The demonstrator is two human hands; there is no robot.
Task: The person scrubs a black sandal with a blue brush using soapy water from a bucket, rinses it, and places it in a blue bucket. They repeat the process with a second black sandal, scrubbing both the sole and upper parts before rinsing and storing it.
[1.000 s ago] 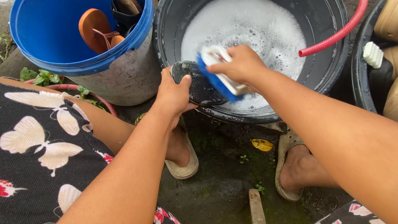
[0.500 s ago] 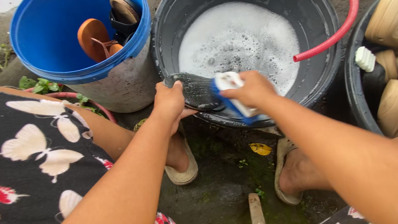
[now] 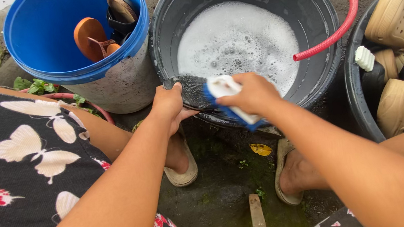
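Scrubbing stroke: the right hand (image 3: 252, 92) has drawn the blue-and-white brush (image 3: 228, 97) back toward the body over the last second; a second ago it lay further out over the black sandal, near the foam, and now it sits at the sandal's near end, above the near rim of the grey basin (image 3: 160, 26).
Right grip: closed around the brush, fingers wrapped over its white back, blue edge showing below the hand.
Left grip: the left hand (image 3: 169, 104) is closed on the black sandal (image 3: 191, 90), pinching its near end against the basin's near rim; it has barely shifted.
Sandal position: resting on the near rim of the grey basin, sole up, tilted out over the soapy water (image 3: 237, 42).
Meaning of the change: a judgement only, but the back-and-forth of the brush with the sandal held steady reads as scrubbing under way, not finished.
Left of the basin: a blue bucket (image 3: 31, 57) holding an orange sandal (image 3: 89, 35) and darker ones.
Right of the basin: a dark tub (image 3: 361, 109) with beige clogs (image 3: 395, 15).
Over the basin's far rim: a red hose (image 3: 349, 13) curving down toward the foam.
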